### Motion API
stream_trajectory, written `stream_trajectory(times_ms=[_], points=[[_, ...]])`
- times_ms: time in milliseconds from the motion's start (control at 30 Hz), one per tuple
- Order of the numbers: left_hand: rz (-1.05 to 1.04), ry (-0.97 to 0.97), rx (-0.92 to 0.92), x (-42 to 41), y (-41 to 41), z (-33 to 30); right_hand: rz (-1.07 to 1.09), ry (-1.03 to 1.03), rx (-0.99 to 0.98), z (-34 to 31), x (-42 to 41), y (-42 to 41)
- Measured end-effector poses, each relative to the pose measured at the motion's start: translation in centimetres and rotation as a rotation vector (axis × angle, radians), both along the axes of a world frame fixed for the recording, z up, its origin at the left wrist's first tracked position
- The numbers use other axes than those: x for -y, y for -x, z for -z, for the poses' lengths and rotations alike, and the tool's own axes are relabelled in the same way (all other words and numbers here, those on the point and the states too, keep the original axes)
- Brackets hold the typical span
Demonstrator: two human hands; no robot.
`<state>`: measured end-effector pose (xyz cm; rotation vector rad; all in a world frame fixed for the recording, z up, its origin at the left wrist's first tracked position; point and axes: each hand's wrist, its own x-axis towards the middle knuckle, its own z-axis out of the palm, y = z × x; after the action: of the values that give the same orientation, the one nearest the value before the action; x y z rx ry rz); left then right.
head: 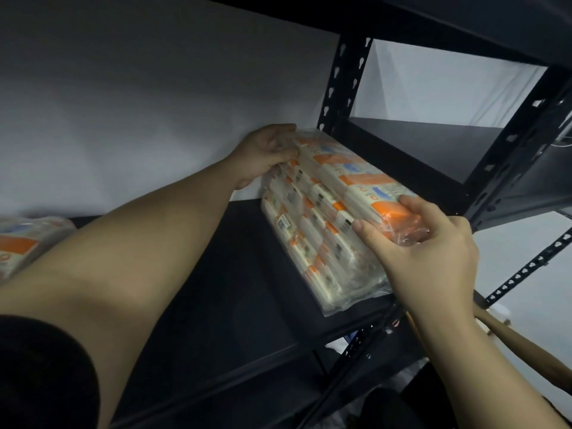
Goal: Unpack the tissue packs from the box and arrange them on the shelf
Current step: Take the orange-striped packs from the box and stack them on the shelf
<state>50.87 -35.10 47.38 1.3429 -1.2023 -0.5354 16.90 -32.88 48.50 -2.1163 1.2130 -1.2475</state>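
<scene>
A large clear-wrapped bundle of tissue packs, cream with orange and blue print, stands on its long side on the black shelf board, against the right upright. My left hand grips its far upper corner by the white wall. My right hand clasps its near upper corner at the shelf's front edge. A second bundle of tissue packs lies at the far left of the same shelf, partly cut off by the frame. The box is out of view.
Black slotted uprights frame the rack, with another shelf bay to the right and a board overhead. A wooden pole leans at the lower right. Bare shelf board stretches between the two bundles.
</scene>
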Motion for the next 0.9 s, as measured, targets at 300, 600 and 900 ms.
stream_trajectory(times_ms=[300, 600, 900], points=[[-0.05, 0.006, -0.081, 0.3, 0.9, 0.7, -0.034, 0.007, -0.049, 0.4, -0.5, 0.5], [-0.159, -0.081, -0.028, -3.7, 1.9, 0.7, 0.039, 0.156, -0.158, 0.8, -2.5, 1.2], [-0.335, -0.295, 0.245, -16.4, 1.9, 2.6, -0.142, 0.391, -0.122, 3.8, -8.9, -2.1]])
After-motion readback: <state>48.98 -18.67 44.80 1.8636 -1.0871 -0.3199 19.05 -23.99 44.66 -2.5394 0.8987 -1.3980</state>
